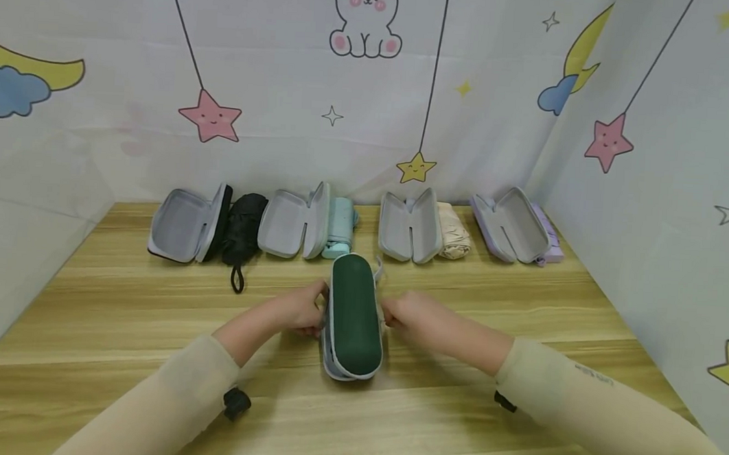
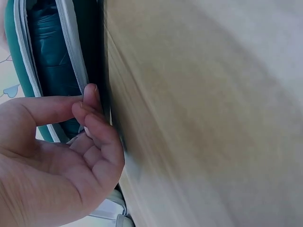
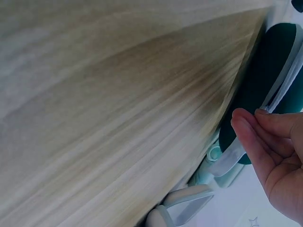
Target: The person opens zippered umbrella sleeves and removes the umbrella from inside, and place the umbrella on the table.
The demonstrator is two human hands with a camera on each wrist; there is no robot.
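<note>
A dark green zippered hard case lies on the table between both hands, its lid partly lowered. Through the gap on its left side, the left wrist view shows folded, shiny dark green fabric inside. My left hand pinches the case's pale zipper edge between thumb and fingers. On the opposite side, my right hand pinches at the seam with thumb and forefinger, where the two zipper edges run close together. A pale strap sticks out by the case's far end.
Along the back stand several open grey-lined cases, such as the leftmost case. Beside them lie a black folded umbrella, a mint one, a beige one and a purple one. Printed cloth walls enclose the wooden table.
</note>
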